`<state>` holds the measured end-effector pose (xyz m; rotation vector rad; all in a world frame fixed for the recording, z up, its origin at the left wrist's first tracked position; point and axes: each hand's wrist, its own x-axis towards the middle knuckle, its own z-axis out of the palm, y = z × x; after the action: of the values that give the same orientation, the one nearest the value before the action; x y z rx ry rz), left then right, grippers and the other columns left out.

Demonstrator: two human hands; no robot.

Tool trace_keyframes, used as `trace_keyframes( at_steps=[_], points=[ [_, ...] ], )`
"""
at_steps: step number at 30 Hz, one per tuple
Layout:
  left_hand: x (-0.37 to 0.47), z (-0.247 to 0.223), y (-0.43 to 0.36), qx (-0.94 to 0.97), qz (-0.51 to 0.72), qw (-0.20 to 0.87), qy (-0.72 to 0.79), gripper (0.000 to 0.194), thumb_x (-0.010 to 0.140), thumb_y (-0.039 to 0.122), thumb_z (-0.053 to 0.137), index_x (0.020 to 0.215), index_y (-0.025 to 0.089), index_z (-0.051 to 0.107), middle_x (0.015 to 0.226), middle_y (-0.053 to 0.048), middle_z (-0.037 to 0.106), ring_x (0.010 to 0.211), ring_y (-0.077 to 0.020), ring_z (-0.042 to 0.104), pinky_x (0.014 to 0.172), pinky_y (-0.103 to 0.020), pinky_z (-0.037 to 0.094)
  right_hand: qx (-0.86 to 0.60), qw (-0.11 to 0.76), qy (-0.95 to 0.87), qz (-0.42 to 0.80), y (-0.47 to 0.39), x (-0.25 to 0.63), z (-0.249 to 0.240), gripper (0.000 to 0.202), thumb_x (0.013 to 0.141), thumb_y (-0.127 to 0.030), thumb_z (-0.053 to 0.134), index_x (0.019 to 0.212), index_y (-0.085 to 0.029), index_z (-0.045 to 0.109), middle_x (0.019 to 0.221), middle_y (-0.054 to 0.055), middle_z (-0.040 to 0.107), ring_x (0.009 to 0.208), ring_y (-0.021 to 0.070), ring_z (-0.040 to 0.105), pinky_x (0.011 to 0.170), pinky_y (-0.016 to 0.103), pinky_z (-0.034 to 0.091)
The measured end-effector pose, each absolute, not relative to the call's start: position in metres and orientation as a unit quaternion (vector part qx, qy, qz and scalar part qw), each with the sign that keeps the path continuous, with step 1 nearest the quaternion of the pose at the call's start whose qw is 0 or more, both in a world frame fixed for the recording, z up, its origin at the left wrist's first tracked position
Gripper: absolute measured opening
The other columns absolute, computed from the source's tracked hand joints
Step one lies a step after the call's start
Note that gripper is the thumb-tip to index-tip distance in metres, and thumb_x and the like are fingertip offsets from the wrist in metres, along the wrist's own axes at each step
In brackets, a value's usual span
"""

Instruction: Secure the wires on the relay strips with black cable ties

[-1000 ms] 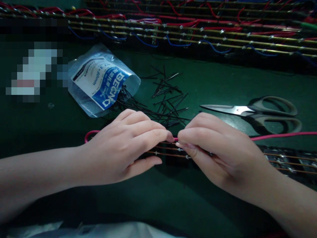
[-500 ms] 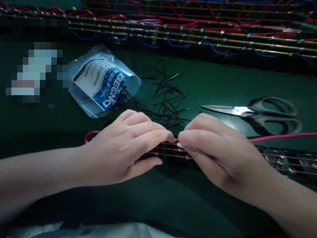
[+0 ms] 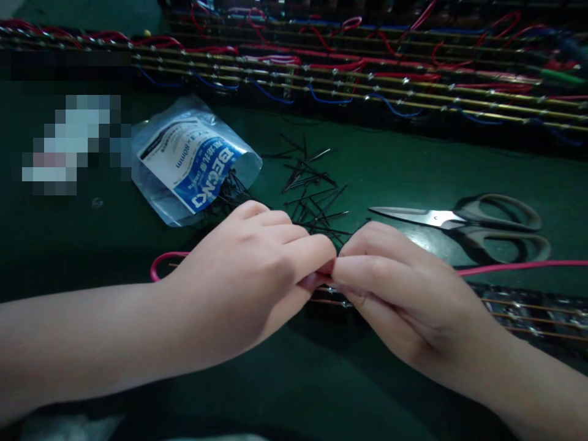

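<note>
My left hand (image 3: 271, 263) is closed, its thumb and forefinger pressed together beside the right fingertips. My right hand (image 3: 395, 282) is closed in a pinch there too. What the fingertips hold is hidden. Both lie over a red wire (image 3: 519, 267), which passes beneath them and loops back (image 3: 156, 263) at the left. Under the hands runs a strip of thin copper-coloured rods (image 3: 542, 318) with shiny solder joints. Just beyond the fingers, black cable ties (image 3: 312, 174) lie scattered, some spilling from a clear plastic bag (image 3: 158, 196) with a blue and white label.
Scissors (image 3: 441, 218) with dark handles lie beyond my right hand, blades pointing left. Across the back stretch long rod assemblies (image 3: 331, 70) with red and blue wires. A blurred pale patch (image 3: 73, 141) is at the left. The table top (image 3: 294, 380) is dark green.
My left thumb and forefinger, apart before, have closed together and moved right to meet the right hand's fingertips. The right hand stays nearly in place. The view has shifted slightly.
</note>
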<state>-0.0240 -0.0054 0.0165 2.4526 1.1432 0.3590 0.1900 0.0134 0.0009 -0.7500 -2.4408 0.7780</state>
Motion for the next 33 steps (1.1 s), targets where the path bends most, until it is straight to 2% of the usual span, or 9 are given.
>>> trace_keyframes(
  at_steps=[6, 9, 14, 20, 26, 33],
  points=[
    [-0.020, 0.009, 0.000, 0.832, 0.184, 0.259, 0.455, 0.018, 0.092, 0.014, 0.050, 0.087, 0.021, 0.066, 0.073, 0.003, 0.067, 0.068, -0.0146, 0.058, 0.068, -0.030, 0.043, -0.329, 0.260, -0.851, 0.317, 0.012, 0.191, 0.000, 0.014, 0.093, -0.009, 0.055, 0.092, -0.023, 0.057, 0.082, 0.001, 0.063, 0.074, 0.0142, 0.058, 0.060, 0.025, 0.049],
    [-0.024, 0.005, 0.004, 0.784, 0.204, 0.325, 0.488, 0.015, 0.090, 0.018, 0.055, 0.086, 0.021, 0.069, 0.072, 0.003, 0.068, 0.067, -0.0128, 0.061, 0.061, -0.024, 0.045, -0.351, 0.261, -0.842, 0.315, 0.012, 0.190, 0.000, 0.015, 0.090, -0.007, 0.058, 0.092, -0.022, 0.060, 0.083, 0.001, 0.066, 0.075, 0.0142, 0.061, 0.061, 0.024, 0.051],
    [-0.031, 0.004, 0.013, 0.732, 0.212, 0.439, 0.476, 0.012, 0.091, 0.023, 0.062, 0.084, 0.021, 0.071, 0.076, 0.005, 0.070, 0.069, -0.0096, 0.063, 0.062, -0.017, 0.049, -0.346, 0.252, -0.843, 0.326, 0.014, 0.187, 0.000, 0.019, 0.091, -0.006, 0.057, 0.095, -0.022, 0.067, 0.089, 0.003, 0.071, 0.082, 0.0160, 0.066, 0.068, 0.027, 0.054],
    [-0.032, 0.003, 0.014, 0.732, 0.227, 0.438, 0.470, 0.008, 0.091, 0.022, 0.064, 0.086, 0.019, 0.069, 0.080, 0.005, 0.068, 0.071, -0.0088, 0.060, 0.063, -0.017, 0.048, -0.335, 0.239, -0.857, 0.309, 0.015, 0.188, -0.003, 0.018, 0.094, -0.009, 0.057, 0.099, -0.019, 0.071, 0.093, 0.005, 0.075, 0.086, 0.0162, 0.068, 0.069, 0.026, 0.054],
    [-0.032, 0.003, 0.014, 0.738, 0.236, 0.439, 0.454, 0.008, 0.092, 0.017, 0.063, 0.085, 0.020, 0.067, 0.080, 0.008, 0.066, 0.074, -0.0052, 0.059, 0.067, -0.012, 0.046, -0.314, 0.244, -0.864, 0.310, 0.013, 0.188, -0.002, 0.017, 0.095, -0.011, 0.057, 0.100, -0.016, 0.073, 0.092, 0.005, 0.074, 0.085, 0.0158, 0.068, 0.071, 0.026, 0.053],
    [-0.035, 0.001, 0.014, 0.746, 0.228, 0.429, 0.455, 0.009, 0.093, 0.019, 0.064, 0.085, 0.022, 0.066, 0.079, 0.009, 0.066, 0.074, -0.0053, 0.061, 0.067, -0.012, 0.047, -0.304, 0.244, -0.863, 0.320, 0.013, 0.189, -0.001, 0.020, 0.096, -0.011, 0.055, 0.102, -0.015, 0.074, 0.092, 0.005, 0.075, 0.085, 0.0151, 0.069, 0.070, 0.025, 0.053]
  ],
)
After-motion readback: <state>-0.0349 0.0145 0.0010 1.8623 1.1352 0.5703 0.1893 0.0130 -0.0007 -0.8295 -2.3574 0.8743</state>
